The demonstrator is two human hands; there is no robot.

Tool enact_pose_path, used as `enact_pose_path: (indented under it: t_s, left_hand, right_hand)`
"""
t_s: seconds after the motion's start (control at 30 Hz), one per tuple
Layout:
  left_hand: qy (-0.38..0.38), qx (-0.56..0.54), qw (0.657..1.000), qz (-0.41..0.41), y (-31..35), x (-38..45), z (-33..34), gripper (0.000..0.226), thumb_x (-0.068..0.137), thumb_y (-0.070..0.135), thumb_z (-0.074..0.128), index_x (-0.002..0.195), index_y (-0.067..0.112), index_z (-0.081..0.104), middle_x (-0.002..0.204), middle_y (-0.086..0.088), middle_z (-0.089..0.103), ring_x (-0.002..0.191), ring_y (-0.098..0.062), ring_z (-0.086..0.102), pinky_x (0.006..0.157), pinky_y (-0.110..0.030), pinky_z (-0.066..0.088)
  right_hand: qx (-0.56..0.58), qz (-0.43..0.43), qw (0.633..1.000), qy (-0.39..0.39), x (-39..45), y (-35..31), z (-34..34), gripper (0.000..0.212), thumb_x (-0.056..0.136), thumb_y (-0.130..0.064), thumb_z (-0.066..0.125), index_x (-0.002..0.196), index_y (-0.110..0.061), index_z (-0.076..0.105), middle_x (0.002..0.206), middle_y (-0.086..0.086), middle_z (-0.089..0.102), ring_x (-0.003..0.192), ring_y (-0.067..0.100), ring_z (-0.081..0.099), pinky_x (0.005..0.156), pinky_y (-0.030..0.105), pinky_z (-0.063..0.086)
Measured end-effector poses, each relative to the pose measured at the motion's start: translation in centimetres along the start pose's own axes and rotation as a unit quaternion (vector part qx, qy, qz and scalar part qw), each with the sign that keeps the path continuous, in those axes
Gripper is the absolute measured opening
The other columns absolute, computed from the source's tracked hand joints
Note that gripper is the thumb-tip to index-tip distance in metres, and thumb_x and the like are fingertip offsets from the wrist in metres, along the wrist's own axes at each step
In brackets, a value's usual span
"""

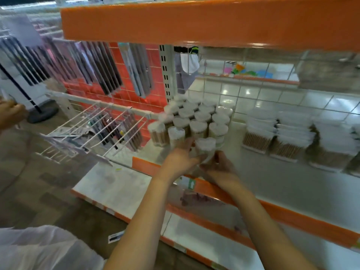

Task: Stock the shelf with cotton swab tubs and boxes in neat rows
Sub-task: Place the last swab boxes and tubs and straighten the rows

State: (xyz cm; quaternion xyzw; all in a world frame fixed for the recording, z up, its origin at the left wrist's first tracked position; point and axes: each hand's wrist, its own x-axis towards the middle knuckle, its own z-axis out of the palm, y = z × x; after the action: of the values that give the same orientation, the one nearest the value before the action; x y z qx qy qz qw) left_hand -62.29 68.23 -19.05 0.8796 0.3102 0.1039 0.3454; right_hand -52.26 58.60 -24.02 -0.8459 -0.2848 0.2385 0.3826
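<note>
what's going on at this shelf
A person is stocking cotton swabs. Both hands, left hand and right hand, hold one tub at the front of a block of tubs already standing in rows on the shelf. Stacked boxes of swabs sit further right.

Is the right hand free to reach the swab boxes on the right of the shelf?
Probably not yet: the right hand and left hand both grip a tub. The path to the boxes looks open over bare shelf.
</note>
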Motion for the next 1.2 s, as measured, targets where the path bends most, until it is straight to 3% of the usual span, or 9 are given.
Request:
enact_pose_path:
  t_s: [0.07,0.2,0.37,0.57,0.77,1.2]
  left_hand:
    - [-0.006,0.003,1.0,0.019,-0.1,0.7,-0.7,0.057,0.086,0.039,0.064,0.136,0.024,0.041,0.135,-0.001,0.05,0.121,-0.019,0.047,0.079,-0.018,0.033]
    - [-0.053,0.073,0.995,0.05,0.4,2.1,-2.1,0.05,0.086,0.037,0.064,0.129,0.017,0.05,0.131,-0.006,0.054,0.118,-0.022,0.05,0.09,-0.028,0.04]
    - [-0.054,0.181,0.975,0.119,-0.1,3.6,-2.9,0.04,0.084,0.046,0.061,0.111,0.016,0.06,0.116,-0.003,0.062,0.108,-0.022,0.056,0.078,-0.027,0.038]
    - [-0.022,0.294,0.938,0.181,-1.0,5.3,-2.9,0.05,0.085,0.057,0.052,0.119,0.021,0.055,0.126,-0.004,0.053,0.118,-0.027,0.043,0.096,-0.04,0.037]
    - [-0.012,0.29,0.941,0.175,-1.6,5.8,-3.4,0.048,0.087,0.056,0.048,0.122,0.025,0.053,0.128,-0.002,0.05,0.12,-0.028,0.036,0.096,-0.04,0.028]
    - [-0.001,0.266,0.943,0.199,-2.4,5.8,-3.7,0.051,0.087,0.053,0.051,0.13,0.026,0.048,0.135,0.001,0.044,0.125,-0.025,0.031,0.1,-0.038,0.026]
  right_hand:
    - [0.004,-0.009,1.0,0.011,-0.2,-0.3,0.5,0.042,0.072,-0.037,0.073,0.101,-0.025,0.046,0.101,0.002,0.063,0.096,0.024,0.059,0.076,0.034,0.047]
    - [-0.028,-0.01,0.999,0.027,-0.5,-0.8,1.5,0.05,0.073,-0.036,0.073,0.113,-0.019,0.048,0.108,0.005,0.057,0.104,0.027,0.052,0.088,0.041,0.047]
    - [-0.056,-0.004,0.996,0.063,-0.2,-1.1,2.2,0.052,0.076,-0.036,0.071,0.119,-0.019,0.049,0.118,0.006,0.056,0.112,0.025,0.046,0.094,0.038,0.042]
    - [-0.074,0.013,0.993,0.093,0.7,-1.4,2.8,0.049,0.084,-0.04,0.062,0.127,-0.021,0.048,0.126,0.004,0.055,0.117,0.025,0.043,0.099,0.036,0.038]
    - [-0.107,0.035,0.988,0.108,1.8,-2.1,3.5,0.041,0.088,-0.04,0.057,0.123,-0.021,0.049,0.124,0.004,0.058,0.114,0.027,0.044,0.095,0.034,0.036]
    - [-0.132,0.017,0.984,0.117,1.7,-2.3,3.6,0.037,0.088,-0.026,0.053,0.124,-0.016,0.049,0.124,0.004,0.055,0.114,0.025,0.043,0.097,0.035,0.037]
